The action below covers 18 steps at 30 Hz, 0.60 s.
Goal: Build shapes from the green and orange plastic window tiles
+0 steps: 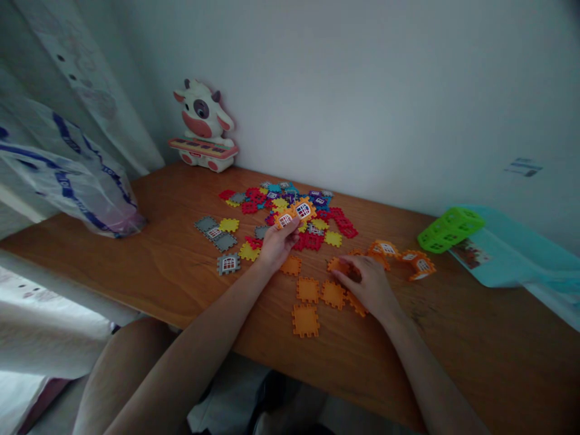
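Observation:
My left hand is closed on a pair of joined orange window tiles, held up over the heap of colored interlocking tiles. Low over the table, my right hand curls its thumb and fingers about an orange tile, whose far part they hide. Plain orange tiles lie in front of and between the hands, some partly under the right one. Beyond it are more orange window tiles, and a joined, bent orange piece lies to their right.
A green lattice block rests by a light-blue plastic bag on the right. Grey tiles lie left of the heap. A cow-shaped toy keyboard stands against the wall, and a clear plastic bag sits at the left.

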Motion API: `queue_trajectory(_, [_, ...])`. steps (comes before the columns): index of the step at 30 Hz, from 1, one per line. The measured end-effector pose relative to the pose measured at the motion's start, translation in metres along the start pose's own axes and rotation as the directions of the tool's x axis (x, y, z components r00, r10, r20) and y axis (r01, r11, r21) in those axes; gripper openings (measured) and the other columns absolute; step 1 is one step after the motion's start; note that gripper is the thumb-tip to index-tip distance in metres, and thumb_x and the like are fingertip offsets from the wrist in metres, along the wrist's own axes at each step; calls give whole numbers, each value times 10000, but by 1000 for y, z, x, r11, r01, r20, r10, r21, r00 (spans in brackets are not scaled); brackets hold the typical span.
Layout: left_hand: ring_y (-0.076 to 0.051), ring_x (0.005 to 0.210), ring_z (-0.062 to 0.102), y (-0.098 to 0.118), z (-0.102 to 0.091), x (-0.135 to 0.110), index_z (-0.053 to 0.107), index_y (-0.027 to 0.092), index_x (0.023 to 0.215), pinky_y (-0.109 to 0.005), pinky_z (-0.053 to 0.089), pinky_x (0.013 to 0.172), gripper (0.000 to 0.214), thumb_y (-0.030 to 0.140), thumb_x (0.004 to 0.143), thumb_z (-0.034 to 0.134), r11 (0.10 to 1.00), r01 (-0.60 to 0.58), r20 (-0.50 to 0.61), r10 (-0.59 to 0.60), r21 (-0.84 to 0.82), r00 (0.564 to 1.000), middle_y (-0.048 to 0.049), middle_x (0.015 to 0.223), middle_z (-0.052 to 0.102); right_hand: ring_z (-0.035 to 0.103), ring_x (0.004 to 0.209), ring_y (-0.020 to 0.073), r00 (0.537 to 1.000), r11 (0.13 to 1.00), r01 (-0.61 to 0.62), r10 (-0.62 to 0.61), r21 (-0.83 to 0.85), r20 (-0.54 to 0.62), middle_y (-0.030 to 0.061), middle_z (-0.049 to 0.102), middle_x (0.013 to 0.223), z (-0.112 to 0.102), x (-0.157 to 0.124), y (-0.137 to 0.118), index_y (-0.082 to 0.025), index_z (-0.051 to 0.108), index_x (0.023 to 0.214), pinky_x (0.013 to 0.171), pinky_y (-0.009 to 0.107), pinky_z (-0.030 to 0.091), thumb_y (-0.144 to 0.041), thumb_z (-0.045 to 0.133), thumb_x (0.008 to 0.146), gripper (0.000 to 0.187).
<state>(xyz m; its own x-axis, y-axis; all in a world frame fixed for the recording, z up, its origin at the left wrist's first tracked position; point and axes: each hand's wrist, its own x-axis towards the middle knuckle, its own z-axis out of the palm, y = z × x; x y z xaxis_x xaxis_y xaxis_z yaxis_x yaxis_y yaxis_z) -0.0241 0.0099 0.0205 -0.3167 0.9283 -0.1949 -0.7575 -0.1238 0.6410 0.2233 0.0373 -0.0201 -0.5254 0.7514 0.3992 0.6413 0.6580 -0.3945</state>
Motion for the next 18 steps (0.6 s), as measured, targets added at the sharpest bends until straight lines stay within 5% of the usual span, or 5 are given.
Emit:
queue_trajectory(10, [-113, 668, 692, -9, -1, -6, 746, 118, 865, -198, 531, 597, 294, 182, 646, 931, 990, 78, 143, -94, 114, 985, -47, 831, 774, 733, 1026, 341, 1000, 1000, 14, -14, 19, 15, 124, 790, 1110, 1, -1, -4, -234, 743, 1143, 937, 552, 555, -555, 650, 928, 398])
queue_trajectory(18, [-130, 692, 681, -21, -5, -4, 781, 107, 906, -236, 523, 650, 477, 478, 645, 931, 945, 6, 289, -106, 326, 951, -79, 858, 778, 774, 880, 282, 999, 999, 29, -29, -41, -12, 130, 804, 1071, -9, -1, -8, -191, 720, 1147, 815, 442, 616, -394, 423, 1048, 373])
